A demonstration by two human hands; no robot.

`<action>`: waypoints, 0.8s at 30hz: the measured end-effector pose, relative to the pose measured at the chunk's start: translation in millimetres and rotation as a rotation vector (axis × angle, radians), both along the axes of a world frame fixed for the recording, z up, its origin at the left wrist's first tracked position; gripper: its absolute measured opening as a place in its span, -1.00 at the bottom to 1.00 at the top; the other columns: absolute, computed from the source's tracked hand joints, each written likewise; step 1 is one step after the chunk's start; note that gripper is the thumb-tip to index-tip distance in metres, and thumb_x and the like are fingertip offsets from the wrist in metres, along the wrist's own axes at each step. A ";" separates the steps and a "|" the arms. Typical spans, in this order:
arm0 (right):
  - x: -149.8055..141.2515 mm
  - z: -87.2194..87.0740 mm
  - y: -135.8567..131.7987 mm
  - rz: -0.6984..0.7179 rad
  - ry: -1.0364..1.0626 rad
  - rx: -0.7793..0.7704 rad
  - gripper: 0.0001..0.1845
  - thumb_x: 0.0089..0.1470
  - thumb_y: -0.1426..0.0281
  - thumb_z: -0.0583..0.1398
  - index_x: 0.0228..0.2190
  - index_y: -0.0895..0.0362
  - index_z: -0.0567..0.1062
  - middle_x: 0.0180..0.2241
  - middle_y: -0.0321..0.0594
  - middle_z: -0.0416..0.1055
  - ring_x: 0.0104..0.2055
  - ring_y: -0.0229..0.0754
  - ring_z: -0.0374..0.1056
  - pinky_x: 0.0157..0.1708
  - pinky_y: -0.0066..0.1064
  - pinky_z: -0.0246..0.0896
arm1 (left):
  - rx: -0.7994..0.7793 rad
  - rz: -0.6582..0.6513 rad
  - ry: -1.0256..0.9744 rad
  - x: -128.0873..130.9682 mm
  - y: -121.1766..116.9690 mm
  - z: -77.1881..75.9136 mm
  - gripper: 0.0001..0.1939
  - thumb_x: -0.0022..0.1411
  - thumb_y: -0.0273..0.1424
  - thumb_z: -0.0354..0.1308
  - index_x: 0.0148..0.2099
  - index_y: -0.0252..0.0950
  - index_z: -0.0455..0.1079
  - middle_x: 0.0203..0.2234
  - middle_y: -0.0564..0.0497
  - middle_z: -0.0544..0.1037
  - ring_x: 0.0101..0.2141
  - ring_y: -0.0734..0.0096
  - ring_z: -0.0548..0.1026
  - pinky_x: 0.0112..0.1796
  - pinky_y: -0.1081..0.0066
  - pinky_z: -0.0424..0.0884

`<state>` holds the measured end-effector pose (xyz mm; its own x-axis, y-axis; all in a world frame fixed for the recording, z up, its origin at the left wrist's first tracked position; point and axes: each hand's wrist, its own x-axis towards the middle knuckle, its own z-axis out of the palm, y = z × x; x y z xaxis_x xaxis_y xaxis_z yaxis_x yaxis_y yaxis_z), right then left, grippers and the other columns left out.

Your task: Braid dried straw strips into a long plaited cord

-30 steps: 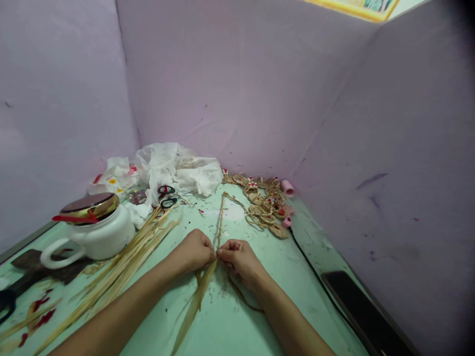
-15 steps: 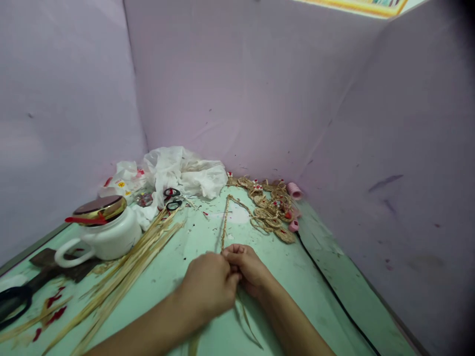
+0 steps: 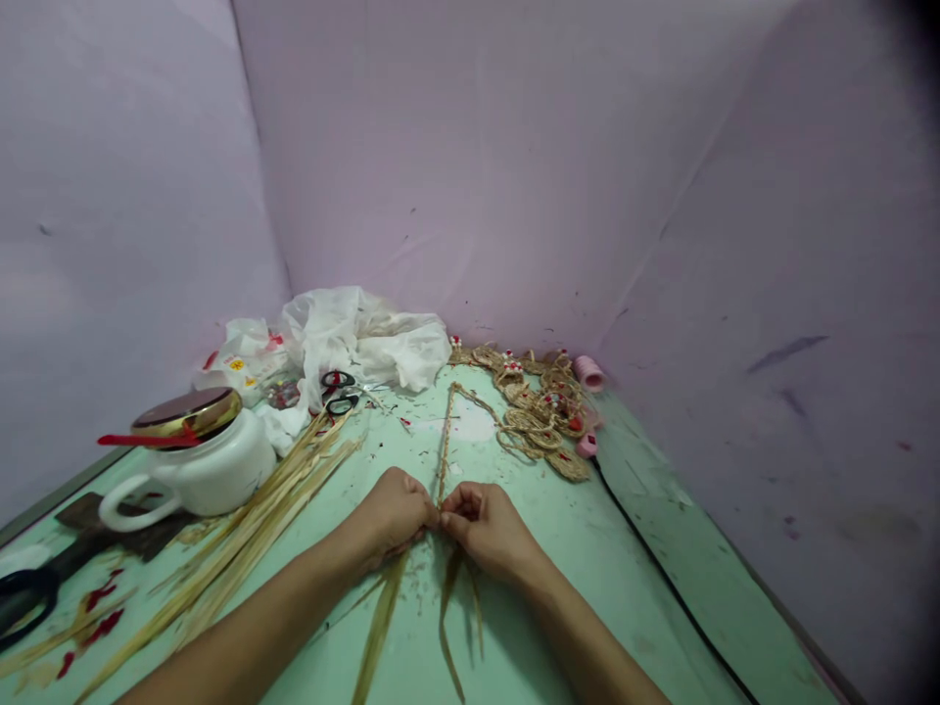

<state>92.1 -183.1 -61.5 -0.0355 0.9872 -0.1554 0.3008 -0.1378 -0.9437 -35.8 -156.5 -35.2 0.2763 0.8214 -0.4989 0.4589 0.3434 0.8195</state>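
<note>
A thin straw-coloured braided cord (image 3: 445, 441) runs down the middle of the table to my fingertips. My left hand (image 3: 397, 514) is closed, pinching the cord's near end from the left. From the right, my right hand (image 3: 481, 519) pinches at the same spot, its fingers curled. Below the hands hang loose flat strips of dried fibre: a wide strip (image 3: 382, 627) under the left and a narrower strip (image 3: 446, 627) under the right. The cord's far end bends right towards a heap of coiled braid (image 3: 540, 426) with red and white bits.
Long dried strips (image 3: 250, 524) lie at left beside a white mug (image 3: 220, 470) with a gold-rimmed lid. Black-handled scissors (image 3: 339, 392) and a white plastic bag (image 3: 359, 338) sit behind. Right are a pink spool (image 3: 588, 373) and a black cable (image 3: 661, 568). Purple walls enclose the table.
My left hand has moved from over the right hand's fingers to the left side. The loose strips now spread apart below the hands. The view has shifted slightly.
</note>
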 end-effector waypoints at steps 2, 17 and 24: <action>2.7 4.8 -3.7 -0.030 -0.202 0.078 -0.94 -0.26 0.46 0.15 -0.64 0.18 0.42 -0.65 -0.26 0.35 -0.59 -0.33 0.16 -0.59 -0.52 -0.04 | 0.063 0.002 0.012 2.0 0.2 -2.1 -0.86 -0.27 -0.56 -0.03 -0.75 -0.33 0.11 -0.94 0.21 0.01 -0.86 0.70 -0.08 -0.76 0.55 -0.23; 1.2 14.6 -17.9 0.000 -0.223 0.059 -0.83 -0.23 0.33 0.15 -0.66 0.19 0.44 -0.68 -0.25 0.34 -0.62 -0.32 0.17 -0.63 -0.52 -0.03 | -0.038 0.025 -0.216 -4.4 -1.7 -3.6 -0.94 -0.30 -0.52 0.01 -0.71 -0.35 0.19 -0.88 0.18 0.16 -0.85 0.71 -0.02 -0.80 0.57 -0.18; -3.8 14.7 -9.2 -0.033 0.273 -0.263 -0.81 -0.28 0.31 0.16 -0.61 0.20 0.34 -0.72 -0.33 0.25 -0.70 -0.36 0.15 -0.72 -0.52 0.05 | -0.045 -0.026 -0.236 -4.9 -0.1 -0.9 -0.98 -0.29 -0.52 0.00 -0.67 -0.36 0.23 -0.87 0.17 0.17 -0.85 0.70 -0.02 -0.79 0.56 -0.18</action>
<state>88.3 -192.2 -46.7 -0.0796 0.9161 -0.3929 0.0342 -0.3914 -0.9196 -40.7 -156.6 -36.2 0.4100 0.7912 -0.4538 0.2657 0.3724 0.8892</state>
